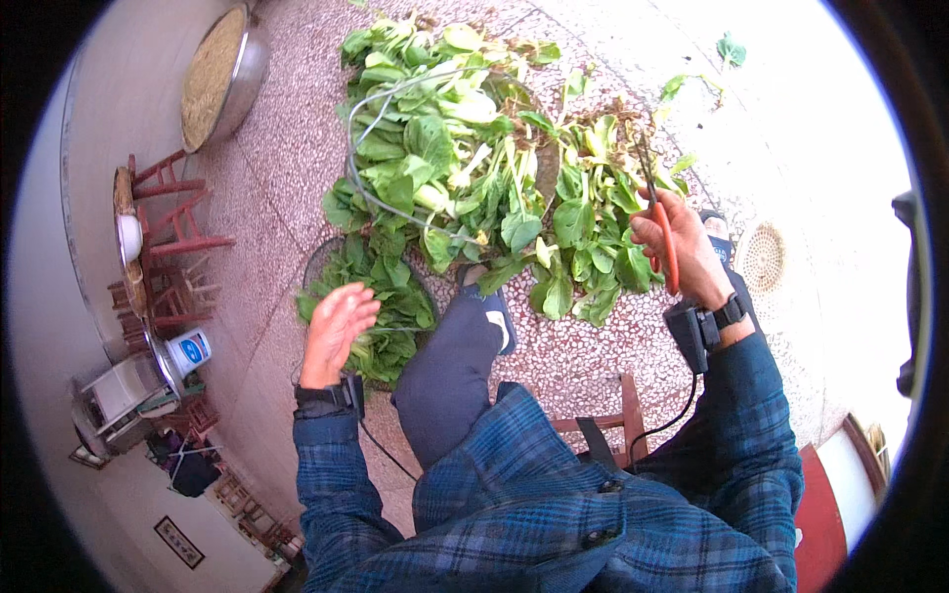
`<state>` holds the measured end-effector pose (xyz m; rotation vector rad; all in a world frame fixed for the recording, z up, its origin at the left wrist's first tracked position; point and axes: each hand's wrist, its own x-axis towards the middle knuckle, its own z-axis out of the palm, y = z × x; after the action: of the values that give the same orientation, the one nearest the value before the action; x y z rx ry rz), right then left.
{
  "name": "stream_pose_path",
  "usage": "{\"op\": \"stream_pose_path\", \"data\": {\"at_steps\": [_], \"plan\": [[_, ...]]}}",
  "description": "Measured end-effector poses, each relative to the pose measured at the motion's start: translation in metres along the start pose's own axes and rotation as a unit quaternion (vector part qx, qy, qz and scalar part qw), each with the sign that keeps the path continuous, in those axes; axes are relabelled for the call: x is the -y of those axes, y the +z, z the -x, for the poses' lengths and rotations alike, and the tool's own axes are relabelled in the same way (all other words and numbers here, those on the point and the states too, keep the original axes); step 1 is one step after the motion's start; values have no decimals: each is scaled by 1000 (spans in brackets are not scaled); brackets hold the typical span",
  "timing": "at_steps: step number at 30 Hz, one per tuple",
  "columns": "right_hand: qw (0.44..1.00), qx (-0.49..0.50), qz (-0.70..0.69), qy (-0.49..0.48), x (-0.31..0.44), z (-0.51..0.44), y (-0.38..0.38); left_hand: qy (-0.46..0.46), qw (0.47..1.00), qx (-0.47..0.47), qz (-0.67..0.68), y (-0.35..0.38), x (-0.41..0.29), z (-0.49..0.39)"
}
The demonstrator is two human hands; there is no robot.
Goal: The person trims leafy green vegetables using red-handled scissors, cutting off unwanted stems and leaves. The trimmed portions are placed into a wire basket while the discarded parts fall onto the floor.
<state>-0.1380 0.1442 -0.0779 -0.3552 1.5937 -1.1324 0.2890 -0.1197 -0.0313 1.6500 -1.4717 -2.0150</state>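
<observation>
My right hand (686, 241) is closed around the orange handles of a pair of scissors (665, 241), whose dark blades point away from me over the leafy greens. A large pile of leafy greens with roots (437, 148) lies on the speckled floor before me, with a thin metal hoop (354, 148) across it. My left hand (342, 326) has its fingers apart, holding nothing, above the left edge of a basket (308, 263) filled with loose green leaves (393, 333). The basket stands by my left foot.
A metal basin of grain-like material (256, 81) stands at upper left. Red wooden stools (174, 237) are along the left. A round perforated tray (762, 256) lies beyond my right foot. Stray leaves (731, 50) lie at upper right. Black cables (675, 419) run from both wrists.
</observation>
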Motion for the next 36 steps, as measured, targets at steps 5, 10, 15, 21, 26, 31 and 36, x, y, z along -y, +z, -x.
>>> {"op": "stream_pose_path", "data": {"at_steps": [5, 10, 15, 21, 26, 31, 36], "plan": [[999, -10, 35, -37, 6, 2, -12, -2, 969, 184, -165, 132, -91, -76], [988, -117, 37, -92, 17, 4, -30, -90, 946, 167, -264, 202, -62, -172], [988, -140, 20, -63, 34, 9, -47, 22, 747, -7, -665, 228, 20, -248], [994, -97, 38, -9, 40, 21, -53, 15, 795, -156, -586, 239, 50, -245], [992, -100, 69, -24, 35, 23, -44, 112, 699, -98, -700, 248, 44, -242], [993, -90, 78, -16, 26, 26, -37, 80, 830, -83, -546, 236, 43, -233], [990, -57, 109, -74, 13, 28, -23, 178, 885, -94, -420, 219, 15, -193]]}}
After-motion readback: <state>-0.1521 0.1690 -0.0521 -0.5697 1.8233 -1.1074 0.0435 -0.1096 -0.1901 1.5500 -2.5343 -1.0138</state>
